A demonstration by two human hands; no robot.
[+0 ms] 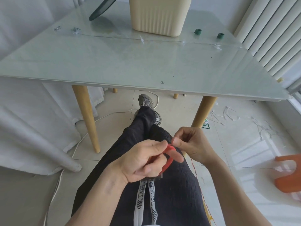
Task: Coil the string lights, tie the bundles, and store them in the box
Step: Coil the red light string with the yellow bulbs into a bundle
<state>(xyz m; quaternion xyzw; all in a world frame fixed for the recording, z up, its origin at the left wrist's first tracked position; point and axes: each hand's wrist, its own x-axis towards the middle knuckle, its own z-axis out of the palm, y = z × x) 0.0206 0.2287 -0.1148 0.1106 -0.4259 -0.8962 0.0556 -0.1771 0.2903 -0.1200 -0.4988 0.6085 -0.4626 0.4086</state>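
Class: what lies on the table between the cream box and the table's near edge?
In the head view, only the string lights wire crosses there; otherwise the glass table is bare.

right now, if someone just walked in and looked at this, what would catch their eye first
Most likely the two hands low in the middle, over the lap: the left hand grips a bright red loop, while the right hand pinches something thin beside it. Next comes the tall cream ribbed box standing at the far edge of the glass table, with a thin string of lights stretched across the tabletop in front of it and two small green rolls to its right.
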